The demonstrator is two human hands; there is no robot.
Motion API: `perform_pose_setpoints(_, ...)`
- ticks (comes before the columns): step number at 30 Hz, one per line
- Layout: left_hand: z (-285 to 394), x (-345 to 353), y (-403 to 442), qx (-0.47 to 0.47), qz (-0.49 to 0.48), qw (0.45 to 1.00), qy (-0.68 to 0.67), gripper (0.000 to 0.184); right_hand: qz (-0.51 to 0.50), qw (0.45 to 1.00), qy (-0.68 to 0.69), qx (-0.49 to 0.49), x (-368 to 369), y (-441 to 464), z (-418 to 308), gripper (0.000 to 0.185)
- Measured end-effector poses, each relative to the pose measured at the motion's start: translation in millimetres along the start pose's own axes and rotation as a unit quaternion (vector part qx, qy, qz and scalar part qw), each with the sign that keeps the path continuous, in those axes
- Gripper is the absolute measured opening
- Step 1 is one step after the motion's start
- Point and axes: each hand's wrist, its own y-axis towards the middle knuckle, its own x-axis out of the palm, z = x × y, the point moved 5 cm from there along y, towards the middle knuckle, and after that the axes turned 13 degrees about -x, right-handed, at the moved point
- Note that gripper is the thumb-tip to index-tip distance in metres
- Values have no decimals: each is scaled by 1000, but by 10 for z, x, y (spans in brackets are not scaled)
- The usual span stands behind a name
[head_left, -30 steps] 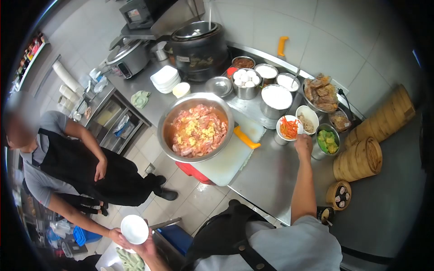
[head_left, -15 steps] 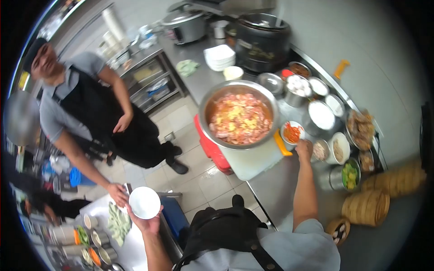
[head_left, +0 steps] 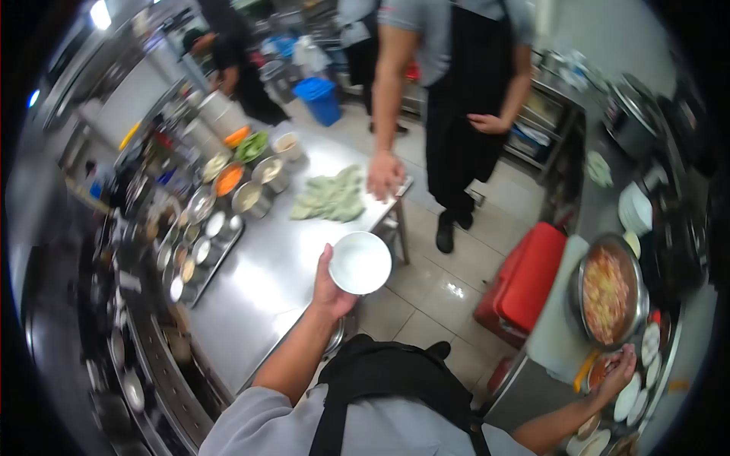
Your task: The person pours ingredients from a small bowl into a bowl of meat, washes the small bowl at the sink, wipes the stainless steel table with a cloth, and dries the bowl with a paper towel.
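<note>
My left hand (head_left: 332, 292) grips a white bowl (head_left: 360, 263) by its side, above the floor just beyond the edge of the steel table. Its inside looks plain white, with no contents visible. Over at the right counter, my right hand (head_left: 620, 372) has its fingers curled together beside a small bowl of orange-red shreds (head_left: 599, 371). Blur hides whatever those fingers hold. Close by stands a large steel basin (head_left: 641, 308) of raw meat with yellow bits on top.
A co-worker's hand (head_left: 386, 176) is over the steel table's (head_left: 262, 281) corner, near a green cloth (head_left: 331, 196). Several ingredient containers (head_left: 228, 178) line the table's far side. A red cooler box (head_left: 525, 277) stands by the right counter, below a white cutting board (head_left: 549, 340).
My view has swung left, bringing the steel table to the front. The co-worker's hand, earlier beside the white bowl, is now apart from it. My left hand still holds the bowl.
</note>
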Motion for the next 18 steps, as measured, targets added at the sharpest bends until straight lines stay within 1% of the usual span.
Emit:
perform_pose_setpoints(1,86,-144,-113,12,-8,1000,-9,67,-24,1000,13,-4,414,-115,-68,15)
perform_pose_setpoints(3,256,-536,-376,47,-3,998,-32,66,-101,993,53,19,1288,-462,-125,13)
perform_pose_setpoints(5,422,-1136,-708,102,65,993,-5,70,-293,953,26,67,2192,-1121,-257,13)
perform_pose_setpoints(6,512,-1381,-934,114,78,990,-30,67,-348,935,15,62,2580,-1516,-224,14)
perform_pose_setpoints(7,589,-1656,-1185,137,114,983,-50,64,-402,914,4,54,2909,-1927,-201,15)
perform_pose_setpoints(9,712,-2200,-1712,171,151,969,-91,62,-498,861,1,107,3366,-2719,-362,16)
perform_pose_setpoints(10,749,-2476,-1978,192,157,963,-102,62,-525,845,9,98,3523,-3039,-255,17)
perform_pose_setpoints(12,778,-3041,-2529,236,191,942,-143,60,-577,813,21,84,3876,-3597,-316,19)
perform_pose_setpoints(13,814,-3260,-2759,259,206,930,-160,60,-628,770,-13,107,4001,-3901,-481,20)
perform_pose_setpoints(14,786,-3454,-2985,272,193,925,-184,58,-683,718,-50,126,4150,-4189,-587,21)
perform_pose_setpoints(15,707,-3649,-3258,291,185,915,-212,56,-720,683,-48,114,4308,-4425,-615,21)
perform_pose_setpoints(16,653,-3857,-3453,313,191,905,-216,52,-724,681,-52,90,4415,-4585,-562,21)
perform_pose_setpoints(18,532,-4125,-3803,348,218,877,-250,52,-732,678,-38,45,4676,-4922,-439,22)
